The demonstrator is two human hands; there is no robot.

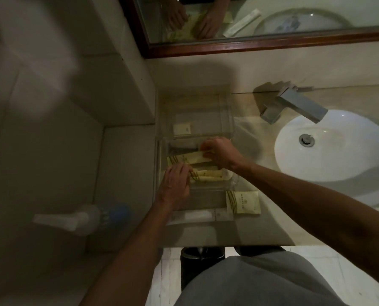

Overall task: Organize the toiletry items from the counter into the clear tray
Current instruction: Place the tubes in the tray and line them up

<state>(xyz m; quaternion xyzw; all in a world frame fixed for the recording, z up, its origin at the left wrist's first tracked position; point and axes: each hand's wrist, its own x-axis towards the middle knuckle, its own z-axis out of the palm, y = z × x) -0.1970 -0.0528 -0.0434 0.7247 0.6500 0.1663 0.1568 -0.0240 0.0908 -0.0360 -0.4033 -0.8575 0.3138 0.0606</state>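
Both hands over clear tray [162, 149] on counter [246, 228]: right hand [219, 152] grip pinched on long cream packet [185, 159], left hand [176, 180] fingers resting flat on packets [208, 175] inside, square sachet [242, 202] beside tray.

Both hands [176, 181] [220, 152] extended, fingers curled

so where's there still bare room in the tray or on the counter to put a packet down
The tray's far compartment is mostly bare, holding only a small cream packet at its near left. The counter strip between tray and sink is free. It is crowded mid-tray, where the right hand holds a long packet and the left hand rests on the tubes.
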